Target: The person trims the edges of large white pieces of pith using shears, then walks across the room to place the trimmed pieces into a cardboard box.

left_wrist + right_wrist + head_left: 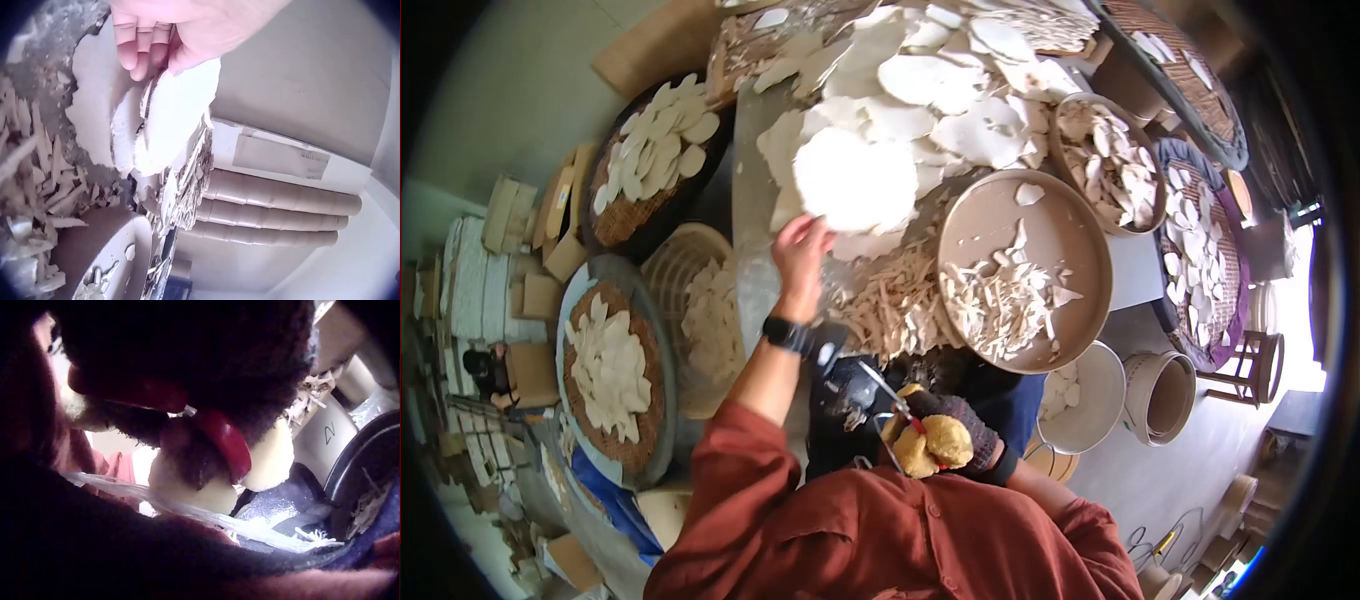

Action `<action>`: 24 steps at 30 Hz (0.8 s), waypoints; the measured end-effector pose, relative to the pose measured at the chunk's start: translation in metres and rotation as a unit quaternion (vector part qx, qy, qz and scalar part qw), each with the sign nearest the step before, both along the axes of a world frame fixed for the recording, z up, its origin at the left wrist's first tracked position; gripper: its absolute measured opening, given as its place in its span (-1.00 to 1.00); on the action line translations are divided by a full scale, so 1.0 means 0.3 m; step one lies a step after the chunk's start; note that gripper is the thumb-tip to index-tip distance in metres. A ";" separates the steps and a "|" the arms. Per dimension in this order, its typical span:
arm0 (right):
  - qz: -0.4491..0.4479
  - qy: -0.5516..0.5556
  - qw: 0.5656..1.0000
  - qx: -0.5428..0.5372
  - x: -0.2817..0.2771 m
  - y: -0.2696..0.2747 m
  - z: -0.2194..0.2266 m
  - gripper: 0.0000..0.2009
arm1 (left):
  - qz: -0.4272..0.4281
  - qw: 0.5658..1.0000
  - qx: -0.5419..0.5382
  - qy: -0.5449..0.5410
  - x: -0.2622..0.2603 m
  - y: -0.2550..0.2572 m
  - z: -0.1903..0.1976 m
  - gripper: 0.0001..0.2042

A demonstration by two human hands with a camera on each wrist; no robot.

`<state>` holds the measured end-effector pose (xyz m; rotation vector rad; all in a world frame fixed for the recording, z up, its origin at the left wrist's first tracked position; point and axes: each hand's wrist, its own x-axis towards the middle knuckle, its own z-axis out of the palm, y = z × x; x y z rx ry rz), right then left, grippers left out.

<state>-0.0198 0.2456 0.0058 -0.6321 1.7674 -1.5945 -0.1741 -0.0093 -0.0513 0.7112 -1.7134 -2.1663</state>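
My left hand [800,265] reaches over the work table and pinches the near edge of a bright, flat white slice [855,180] between thumb and fingers. The left wrist view shows that slice [178,112] tilted under the fingertips, with another ragged-edged piece [97,94] beside it. Close to my lap, my right hand [982,432] wears a dark knitted glove and grips a pair of scissors [945,440] with yellow padding on the handles. Their metal blades point forward and left. Red handle parts [228,444] show between the dark glove and the padding in the right wrist view.
Behind the held slice lies a heap of white slices [930,80]. A round tray [1090,230] holds cut strips, with more strips [890,305] loose beside it. Baskets of slices [615,370] stand left; a white bucket [1115,385] and a stool [1250,370] stand right.
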 end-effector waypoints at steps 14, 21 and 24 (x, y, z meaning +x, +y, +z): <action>-0.089 -0.045 0.989 -0.108 0.080 -0.037 -0.183 -0.76 | -0.173 0.799 -0.575 0.021 0.329 -0.019 0.244 -0.75; -0.108 0.071 0.984 -0.119 0.055 0.010 -0.069 -0.71 | -0.207 0.810 -0.544 -0.073 0.392 -0.081 0.041 -0.78; -0.143 -0.050 0.972 -0.177 0.055 -0.005 -0.149 -0.68 | -0.189 0.867 -0.458 -0.061 0.428 -0.096 0.041 -0.72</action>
